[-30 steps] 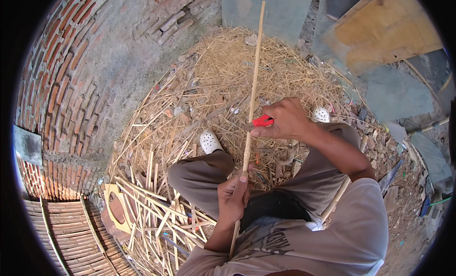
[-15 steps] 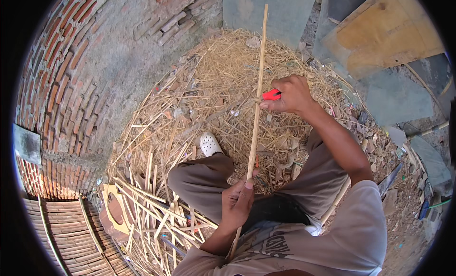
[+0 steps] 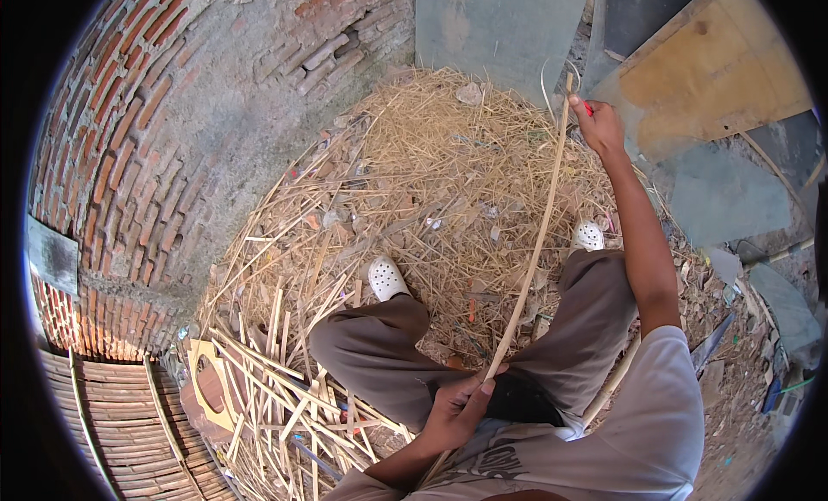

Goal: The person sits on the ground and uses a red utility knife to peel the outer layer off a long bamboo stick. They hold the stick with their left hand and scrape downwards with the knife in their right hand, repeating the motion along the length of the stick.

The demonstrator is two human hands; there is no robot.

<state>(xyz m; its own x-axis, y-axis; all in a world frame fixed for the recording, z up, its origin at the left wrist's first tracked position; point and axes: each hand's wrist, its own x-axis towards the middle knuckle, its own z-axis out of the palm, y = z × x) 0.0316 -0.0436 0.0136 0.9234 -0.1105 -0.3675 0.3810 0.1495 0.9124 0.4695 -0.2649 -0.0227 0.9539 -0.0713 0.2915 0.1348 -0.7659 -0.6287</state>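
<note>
A long pale bamboo strip (image 3: 541, 234) runs slantwise from my lap up to the far right. My left hand (image 3: 459, 408) is closed round its lower part, close to my lap. Out at the strip's far end, my right hand (image 3: 601, 128) is closed on a small red-handled knife (image 3: 589, 109); its blade is hidden. The right thumb lies against the strip. A thin curled shaving (image 3: 545, 83) stands up beside the far tip.
Straw-like shavings (image 3: 431, 113) cover the ground ahead. Many cut strips (image 3: 293, 406) lie in a heap at my left, next to a yellow cut-out frame (image 3: 211, 385). A brick wall (image 3: 129, 156) rises on the left; flat panels (image 3: 707, 70) lean at the far right.
My right hand has moved away from me and rightward along the strip to its far end. The strip has tilted right, a curl has appeared, and my left hand has shifted down and right.
</note>
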